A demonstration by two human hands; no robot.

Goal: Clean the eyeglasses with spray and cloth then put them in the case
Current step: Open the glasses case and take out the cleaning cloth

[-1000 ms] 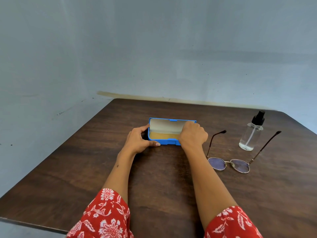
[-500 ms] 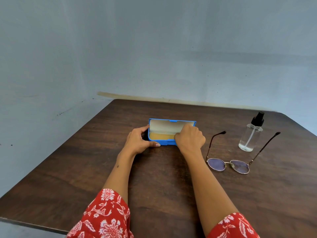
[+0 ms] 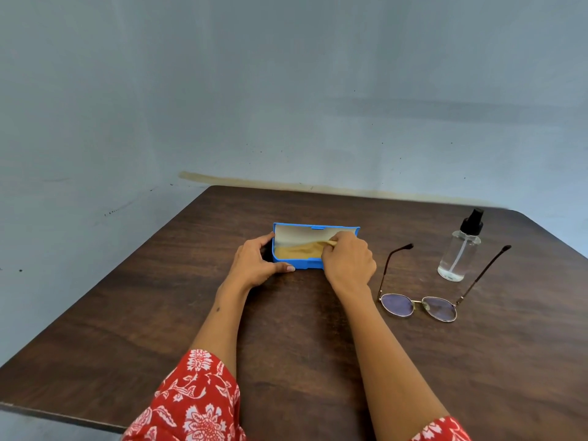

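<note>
A blue glasses case [image 3: 305, 264] lies open in the middle of the brown table [image 3: 286, 338], its lid standing up at the back. A tan cloth [image 3: 297, 250] lies inside it. My left hand [image 3: 256, 264] grips the case's left end, thumb along the front edge. My right hand [image 3: 348, 264] reaches into the right side and pinches an edge of the cloth, lifting it a little. The eyeglasses [image 3: 418, 307] lie to the right with temples unfolded, pointing away from me. A clear spray bottle [image 3: 459, 249] with a black nozzle stands beyond them.
The table sits in a corner of blue-grey walls. Its left edge runs diagonally and its near edge lies just below my red floral sleeves [image 3: 197, 399].
My right hand has shifted slightly left inside the case and now pinches the cloth, whose edge has risen. My left hand stays on the case. Glasses and bottle are unmoved.
</note>
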